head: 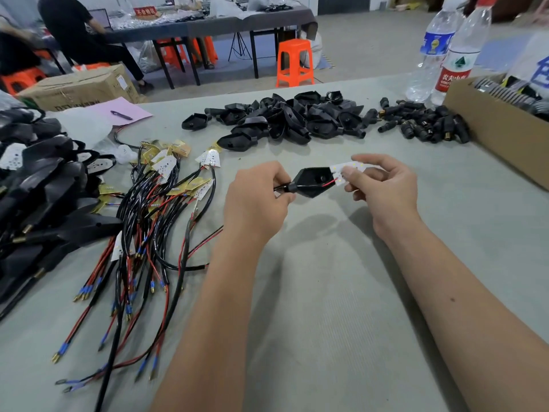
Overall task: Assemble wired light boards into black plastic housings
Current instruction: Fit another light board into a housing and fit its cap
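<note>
two hands over grey table (326, 292). left hand (255, 200) pinches the stem of one black housing (312, 181); right hand (383, 185) pinches one white light board (346, 171), just at the housing's open mouth, red wire running in. two water bottles (454, 52). housing pile (282, 120) and wired boards (166, 185): too many to count.

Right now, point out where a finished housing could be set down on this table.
Bare grey table lies between the forearms, and to the right between the right hand and the cardboard box. Crowded: wired boards on the left, finished units at the left edge, empty housings and connectors at the back.
</note>
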A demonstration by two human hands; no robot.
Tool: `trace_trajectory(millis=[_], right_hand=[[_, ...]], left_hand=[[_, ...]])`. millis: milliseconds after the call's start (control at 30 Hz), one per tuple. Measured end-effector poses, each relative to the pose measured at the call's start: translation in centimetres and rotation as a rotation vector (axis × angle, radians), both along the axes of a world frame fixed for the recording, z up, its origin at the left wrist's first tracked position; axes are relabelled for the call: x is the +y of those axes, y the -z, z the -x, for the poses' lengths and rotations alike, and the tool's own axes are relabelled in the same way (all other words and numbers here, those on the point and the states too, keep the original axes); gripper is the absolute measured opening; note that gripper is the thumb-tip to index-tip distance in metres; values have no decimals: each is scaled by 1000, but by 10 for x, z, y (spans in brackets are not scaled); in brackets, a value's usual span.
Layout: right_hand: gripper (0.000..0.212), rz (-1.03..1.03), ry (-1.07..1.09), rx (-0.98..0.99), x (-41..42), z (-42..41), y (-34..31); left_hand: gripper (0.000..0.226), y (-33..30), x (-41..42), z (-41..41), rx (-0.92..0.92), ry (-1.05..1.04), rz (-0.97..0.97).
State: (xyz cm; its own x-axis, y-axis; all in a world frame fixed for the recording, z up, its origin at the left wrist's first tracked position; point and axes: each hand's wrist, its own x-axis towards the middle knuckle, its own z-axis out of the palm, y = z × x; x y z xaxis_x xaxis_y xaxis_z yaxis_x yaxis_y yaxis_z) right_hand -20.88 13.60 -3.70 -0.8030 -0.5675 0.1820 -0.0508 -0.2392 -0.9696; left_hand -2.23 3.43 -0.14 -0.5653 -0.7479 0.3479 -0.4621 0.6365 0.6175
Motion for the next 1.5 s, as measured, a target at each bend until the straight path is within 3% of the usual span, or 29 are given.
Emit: trace_trajectory(millis=[167,367,767,867,933,1067,1300,1500], right_hand=[[16,-65,-78,116,-2,-2,1],[11,-175,-41,195,-4,-2,4],[18,-151,45,297,-3,1,4],[33,-129,-32,149,0,2,-1],[40,-99,-193,-10,4,5,-5],[20,-92,-496,-148,6,5,-6],[14,-79,-396,-171,3,6,-4],[11,-110,-384,-155,2,4,-4]], left_hand=[[17,18,6,12,50,42,-111],[16,28,12,19,174,-56,-141],[24,31,7,16,307,147,-289],[24,30,6,13,351,181,-306],[26,29,5,12,367,201,-317],[18,28,-1,9,389,235,-347],[16,29,-13,-5,244,136,-296],[18,23,-16,-12,258,146,-313]])
